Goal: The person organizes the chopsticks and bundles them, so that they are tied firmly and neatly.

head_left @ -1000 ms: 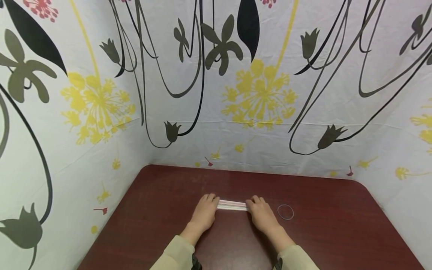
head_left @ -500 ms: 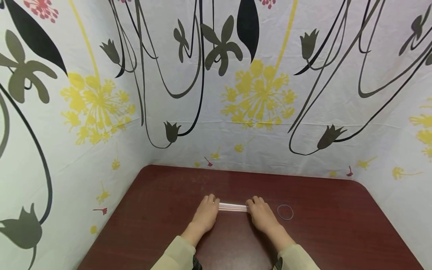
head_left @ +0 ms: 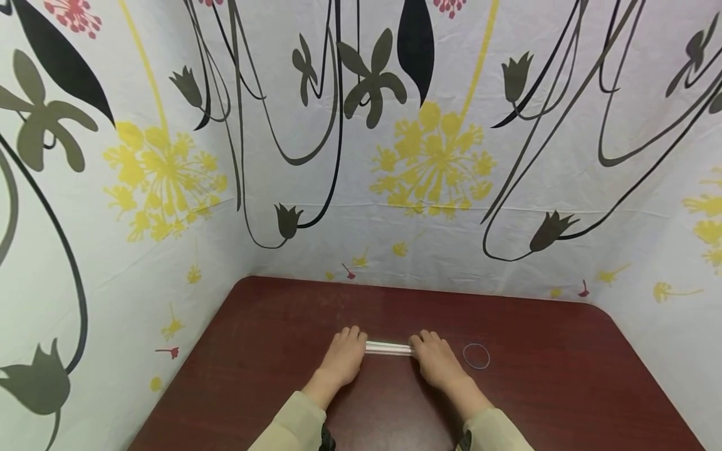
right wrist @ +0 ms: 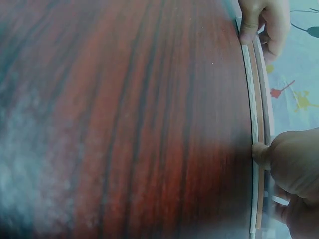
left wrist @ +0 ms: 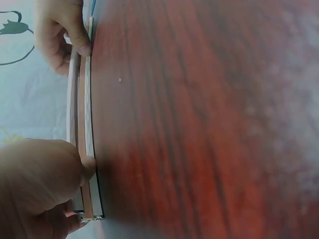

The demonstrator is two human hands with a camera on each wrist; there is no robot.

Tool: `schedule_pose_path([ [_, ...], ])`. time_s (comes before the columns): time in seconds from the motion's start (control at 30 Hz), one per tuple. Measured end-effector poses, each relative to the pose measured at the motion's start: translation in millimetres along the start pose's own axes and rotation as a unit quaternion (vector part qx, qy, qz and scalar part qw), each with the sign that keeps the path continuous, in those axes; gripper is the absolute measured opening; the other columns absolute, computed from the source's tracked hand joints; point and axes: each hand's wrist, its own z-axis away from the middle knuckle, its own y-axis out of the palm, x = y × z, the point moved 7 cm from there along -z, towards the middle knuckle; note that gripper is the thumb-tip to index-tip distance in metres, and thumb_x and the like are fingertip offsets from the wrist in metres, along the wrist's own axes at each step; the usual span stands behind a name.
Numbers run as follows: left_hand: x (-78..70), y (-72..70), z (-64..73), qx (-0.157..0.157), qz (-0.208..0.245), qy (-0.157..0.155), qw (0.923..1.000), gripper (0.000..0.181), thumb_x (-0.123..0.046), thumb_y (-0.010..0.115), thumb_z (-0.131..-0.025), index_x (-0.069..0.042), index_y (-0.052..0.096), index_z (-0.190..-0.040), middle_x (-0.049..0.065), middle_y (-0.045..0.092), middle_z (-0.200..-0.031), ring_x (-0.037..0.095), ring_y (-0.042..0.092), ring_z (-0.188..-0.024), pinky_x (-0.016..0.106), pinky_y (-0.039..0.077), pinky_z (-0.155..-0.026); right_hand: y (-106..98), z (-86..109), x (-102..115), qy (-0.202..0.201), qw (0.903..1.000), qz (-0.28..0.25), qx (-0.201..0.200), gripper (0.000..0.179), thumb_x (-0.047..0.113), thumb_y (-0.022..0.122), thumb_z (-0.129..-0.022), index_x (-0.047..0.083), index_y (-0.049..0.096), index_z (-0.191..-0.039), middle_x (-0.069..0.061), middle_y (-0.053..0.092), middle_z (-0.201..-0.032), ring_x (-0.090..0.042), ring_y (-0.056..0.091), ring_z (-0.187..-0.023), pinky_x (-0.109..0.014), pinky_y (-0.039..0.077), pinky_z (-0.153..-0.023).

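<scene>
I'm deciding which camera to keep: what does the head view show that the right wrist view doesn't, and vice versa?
Only the head view: the thin ring beside the right hand, both sleeves and the large yellow flower prints.

Only the right wrist view: both thumbs against the pale strips, and the front strip running on past the right thumb.

Both views: the left hand and right hand holding the strips, the dark red table and the patterned cloth.

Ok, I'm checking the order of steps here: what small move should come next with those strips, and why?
Probably free the right grip for picking up the thin ring, with the left grip holding the strips: both grips are on the strips, and the ring lies untouched on the table, nearer the right one.
</scene>
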Motion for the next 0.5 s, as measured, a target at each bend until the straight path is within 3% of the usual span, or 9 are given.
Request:
schedule_pose_path([
  [0.5, -0.9, 0.7, -0.3, 0.005, 0.000, -0.010, 0.9999, 0.032, -0.006, 0.079, -0.084, -0.007, 0.063, -0.111, 0.007, 0.058, -0.105, 0.025, 0.055, -0.099, 0.040, 0.050, -0.087, -1.7, -0.9, 3.0, 0.003, 0.9998, 0.019, -0.006, 0.014, 0.001, 0.073, -0.086, 0.008, 0.065, -0.095, -0.005, 0.058, -0.085, -0.029, 0.059, -0.083, -0.045, 0.048, -0.069],
])
